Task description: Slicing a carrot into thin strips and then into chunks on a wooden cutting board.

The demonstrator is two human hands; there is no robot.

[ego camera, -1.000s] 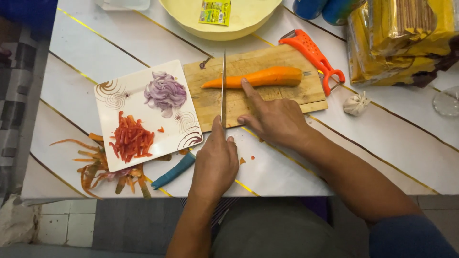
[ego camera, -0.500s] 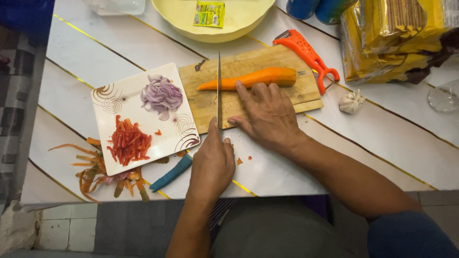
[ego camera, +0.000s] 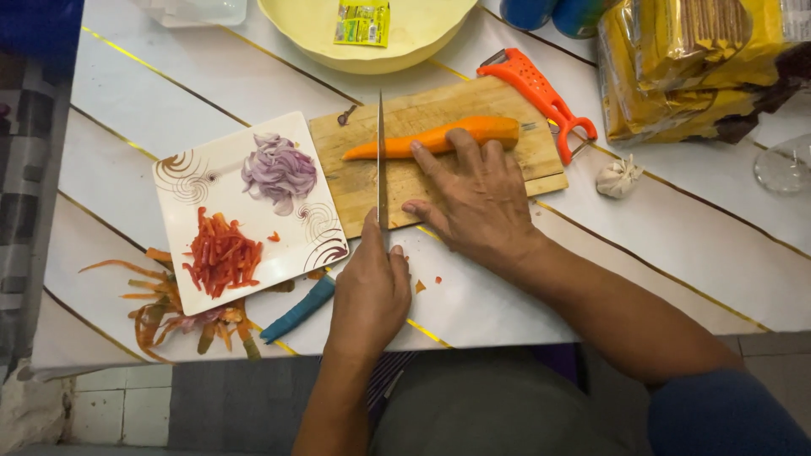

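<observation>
A peeled carrot (ego camera: 496, 129) lies lengthwise on a wooden cutting board (ego camera: 355, 192). My right hand (ego camera: 475, 201) lies flat on the board with its fingertips on the carrot's middle. My left hand (ego camera: 369, 291) grips the handle of a long knife (ego camera: 381, 156). The blade points away from me across the board, crossing the carrot near its thin left end. To the left of the board a white square plate (ego camera: 190, 169) holds sliced purple onion (ego camera: 279, 171) and red pepper strips (ego camera: 221, 256).
An orange peeler (ego camera: 541, 91) lies at the board's right end, with a garlic bulb (ego camera: 618, 177) beyond it. A yellow bowl (ego camera: 422, 38) holding a sachet sits behind the board. Yellow packets (ego camera: 676, 76) and a glass (ego camera: 786, 165) are at far right. Carrot peelings (ego camera: 169, 317) and a blue tool (ego camera: 297, 309) lie near the table's front edge.
My right hand has shifted slightly along the carrot and flattened onto the board. The knife stays across the carrot's thin end.
</observation>
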